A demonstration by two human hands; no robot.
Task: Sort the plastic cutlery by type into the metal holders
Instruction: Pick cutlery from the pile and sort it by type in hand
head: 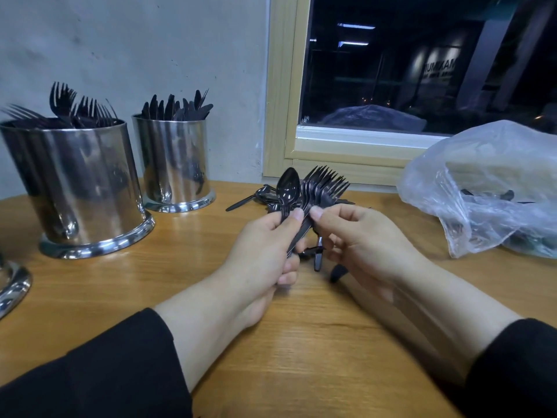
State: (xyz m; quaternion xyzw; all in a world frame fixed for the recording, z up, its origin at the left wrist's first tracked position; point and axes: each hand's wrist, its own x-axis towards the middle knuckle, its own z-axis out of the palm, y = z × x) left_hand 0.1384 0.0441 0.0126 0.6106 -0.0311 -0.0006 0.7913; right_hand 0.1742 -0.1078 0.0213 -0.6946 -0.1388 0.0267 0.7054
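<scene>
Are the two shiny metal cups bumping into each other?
Apart. The head view shows bare table between the fork holder and the knife holder, bases included.

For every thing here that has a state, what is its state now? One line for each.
Large steel holder: upright, holds black forks.
Smaller steel holder: upright, holds black knives.
Black plastic spoon: held by the left hand.
Bunch of black plastic forks: held with the spoon, pinched by the right hand.
Clear plastic bag: lying crumpled, cutlery inside.
Window: shut, dark outside.
</scene>
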